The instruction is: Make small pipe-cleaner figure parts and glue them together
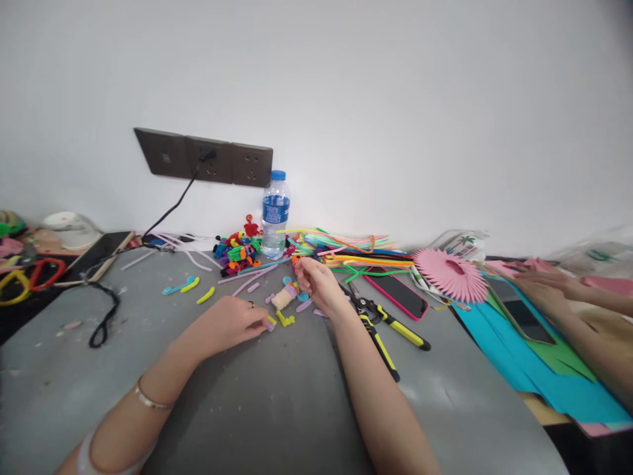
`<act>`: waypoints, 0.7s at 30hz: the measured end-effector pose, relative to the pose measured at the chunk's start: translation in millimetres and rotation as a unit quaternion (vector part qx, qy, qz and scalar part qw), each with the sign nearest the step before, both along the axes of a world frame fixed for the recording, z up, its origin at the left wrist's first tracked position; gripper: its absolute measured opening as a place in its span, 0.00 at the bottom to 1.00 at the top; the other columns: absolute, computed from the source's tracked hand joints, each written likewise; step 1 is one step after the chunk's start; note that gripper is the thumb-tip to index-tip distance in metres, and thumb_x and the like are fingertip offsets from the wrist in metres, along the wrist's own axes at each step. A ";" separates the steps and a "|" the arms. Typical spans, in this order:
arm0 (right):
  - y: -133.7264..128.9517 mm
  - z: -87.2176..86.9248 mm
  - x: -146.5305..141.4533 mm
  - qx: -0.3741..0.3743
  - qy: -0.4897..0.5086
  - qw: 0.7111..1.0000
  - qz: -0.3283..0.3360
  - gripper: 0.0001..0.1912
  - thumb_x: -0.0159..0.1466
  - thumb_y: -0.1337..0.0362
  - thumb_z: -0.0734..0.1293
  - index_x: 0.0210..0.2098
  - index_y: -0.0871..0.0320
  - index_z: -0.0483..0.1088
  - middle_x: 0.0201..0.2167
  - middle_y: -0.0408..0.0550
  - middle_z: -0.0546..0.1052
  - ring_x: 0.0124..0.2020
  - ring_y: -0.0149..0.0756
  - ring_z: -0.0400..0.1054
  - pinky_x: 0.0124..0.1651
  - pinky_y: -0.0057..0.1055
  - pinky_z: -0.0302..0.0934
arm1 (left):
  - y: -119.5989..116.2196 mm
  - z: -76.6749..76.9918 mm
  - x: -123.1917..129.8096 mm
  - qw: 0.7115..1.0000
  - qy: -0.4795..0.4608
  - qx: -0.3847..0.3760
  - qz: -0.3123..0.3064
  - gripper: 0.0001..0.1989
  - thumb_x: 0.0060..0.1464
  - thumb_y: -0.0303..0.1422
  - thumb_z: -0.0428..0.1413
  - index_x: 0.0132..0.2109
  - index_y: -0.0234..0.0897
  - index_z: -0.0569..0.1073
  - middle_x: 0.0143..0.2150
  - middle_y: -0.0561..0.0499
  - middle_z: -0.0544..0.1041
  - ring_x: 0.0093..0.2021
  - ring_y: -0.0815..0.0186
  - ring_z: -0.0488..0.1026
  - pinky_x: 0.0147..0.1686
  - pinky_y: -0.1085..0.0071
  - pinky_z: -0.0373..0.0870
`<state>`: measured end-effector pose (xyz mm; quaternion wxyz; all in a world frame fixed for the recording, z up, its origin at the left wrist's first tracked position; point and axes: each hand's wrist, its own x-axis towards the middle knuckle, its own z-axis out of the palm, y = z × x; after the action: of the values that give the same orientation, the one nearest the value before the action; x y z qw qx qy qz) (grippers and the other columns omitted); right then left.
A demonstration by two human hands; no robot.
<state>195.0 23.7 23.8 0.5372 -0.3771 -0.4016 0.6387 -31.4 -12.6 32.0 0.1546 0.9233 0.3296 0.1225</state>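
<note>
Pipe cleaners (361, 256) in a bright bundle are heaped just right of a water bottle (275, 214), while a small purple-and-yellow piece (271, 323) appears to be pinched at the fingertips of the left hand (230, 321), on the near side of the bottle and apart from it. The right hand (319, 287) is held to the near right of the bottle with fingers curled at an orange tuft (295, 260); whether the tuft is gripped or only touched cannot be told. A beige piece (283, 298), trimmed in purple and yellow, and a bent yellow piece (285, 319) are left lying between the hands, nearer than the bottle. All are judged nearly weightless, with soft, grippy fuzz over thin wire that is easily bent and readily holds its shape. The held piece is best taken near an end, between thumb and forefinger; the beige piece is best lifted by its plain sides, as fuzz can be crushed and trim pulled loose by a hard squeeze.
</note>
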 end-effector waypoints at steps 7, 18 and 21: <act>2.1 -0.9 2.2 -0.006 0.000 1.000 -0.022 0.20 0.51 0.48 0.73 0.26 0.58 0.68 0.16 0.35 0.62 0.16 0.22 0.44 0.19 0.26 0.36 | 16.6 11.7 -20.3 0.974 -0.099 -0.031 0.199 0.15 0.56 0.44 0.55 0.29 0.40 0.76 0.18 0.58 0.64 0.20 0.70 0.60 0.24 0.75 0.51; 5.7 -3.4 1.7 0.019 0.041 0.996 -0.077 0.20 0.52 0.48 0.73 0.24 0.58 0.67 0.17 0.36 0.62 0.16 0.24 0.47 0.19 0.26 0.37 | 31.6 -3.9 -31.0 0.943 0.016 0.078 0.324 0.11 0.56 0.36 0.53 0.38 0.38 0.78 0.37 0.45 0.79 0.39 0.55 0.75 0.38 0.65 0.63; 5.9 -4.0 1.6 0.017 0.033 0.996 -0.078 0.20 0.52 0.47 0.72 0.24 0.57 0.66 0.17 0.36 0.61 0.16 0.24 0.47 0.19 0.27 0.37 | 30.9 -3.5 -33.1 0.933 0.039 0.075 0.351 0.11 0.57 0.35 0.52 0.39 0.38 0.79 0.38 0.44 0.80 0.41 0.53 0.75 0.39 0.63 0.63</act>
<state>196.6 29.7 19.8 0.6044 -0.3771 -0.3638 0.6001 -64.6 18.3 28.5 0.0193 0.7617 0.6283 0.1572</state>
